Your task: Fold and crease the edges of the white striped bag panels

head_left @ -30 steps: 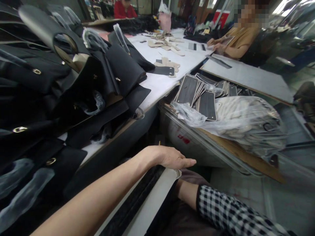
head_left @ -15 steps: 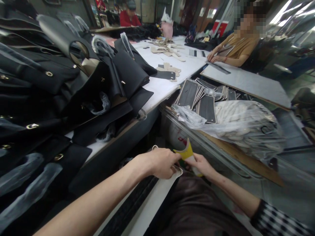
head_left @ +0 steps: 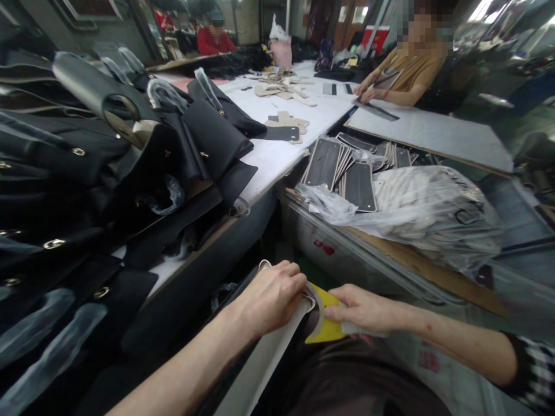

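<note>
Over my lap, my left hand [head_left: 275, 297] is closed on the upper end of a long black bag piece with a broad white strip [head_left: 264, 364]. A pale rounded edge of this piece sticks out above my knuckles. My right hand [head_left: 362, 309] is closed on a flat yellow tool [head_left: 326, 323] with a concave curved edge and a whitish lower part. That curved edge lies right beside the end of the bag piece, near my left fingers; whether the two touch I cannot tell. My left fingertips are partly hidden.
Black handbags [head_left: 217, 138] with plastic-wrapped handles are heaped on the left. Ahead is a white table [head_left: 277, 164] with beige cut pieces [head_left: 281, 86]. Stacked black panels [head_left: 323, 162] and a plastic bag of pale pieces [head_left: 433, 208] lie to the right. A co-worker [head_left: 403, 75] handles a dark strip.
The yellow tool has turned from upright to sideways, its curved edge now facing the bag piece. My right hand has moved slightly right and down. The view has shifted a little.
</note>
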{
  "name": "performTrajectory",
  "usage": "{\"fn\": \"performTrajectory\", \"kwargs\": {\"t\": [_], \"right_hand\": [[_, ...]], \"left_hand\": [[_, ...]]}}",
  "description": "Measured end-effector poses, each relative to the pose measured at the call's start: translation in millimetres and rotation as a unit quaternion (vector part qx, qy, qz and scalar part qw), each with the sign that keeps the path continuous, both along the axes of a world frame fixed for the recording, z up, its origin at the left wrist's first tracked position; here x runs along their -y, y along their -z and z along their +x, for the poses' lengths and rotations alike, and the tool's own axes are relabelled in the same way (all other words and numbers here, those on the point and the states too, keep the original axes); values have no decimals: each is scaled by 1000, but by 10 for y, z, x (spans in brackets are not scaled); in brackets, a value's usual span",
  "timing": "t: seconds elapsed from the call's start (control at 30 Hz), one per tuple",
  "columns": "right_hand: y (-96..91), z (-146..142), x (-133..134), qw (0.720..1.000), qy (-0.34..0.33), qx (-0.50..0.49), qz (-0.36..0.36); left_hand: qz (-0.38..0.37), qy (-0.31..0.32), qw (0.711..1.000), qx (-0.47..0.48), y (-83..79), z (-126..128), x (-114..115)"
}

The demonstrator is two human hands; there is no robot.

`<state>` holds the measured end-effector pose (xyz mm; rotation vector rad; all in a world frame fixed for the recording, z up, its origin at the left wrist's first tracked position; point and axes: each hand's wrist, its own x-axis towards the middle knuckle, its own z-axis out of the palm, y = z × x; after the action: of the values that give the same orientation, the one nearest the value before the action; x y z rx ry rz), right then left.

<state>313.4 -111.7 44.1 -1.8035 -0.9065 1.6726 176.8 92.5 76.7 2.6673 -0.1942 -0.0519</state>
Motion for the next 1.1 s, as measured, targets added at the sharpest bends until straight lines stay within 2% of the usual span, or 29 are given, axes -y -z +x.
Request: {"fn": "performTrajectory", "kwargs": {"t": [0.23,0.73,1.1], "right_hand": [[-20,-61,-72,999,8,22,-38],[3,-208,-102,998,57,6,-26],[-110,-162,-183,998,4,49,-33]], "left_hand": [[-19,-27,999,11,39,-27,0],[10,-45,999,12,74,-59,30],[-7,-52,999,-5,99,-66,11]]}}
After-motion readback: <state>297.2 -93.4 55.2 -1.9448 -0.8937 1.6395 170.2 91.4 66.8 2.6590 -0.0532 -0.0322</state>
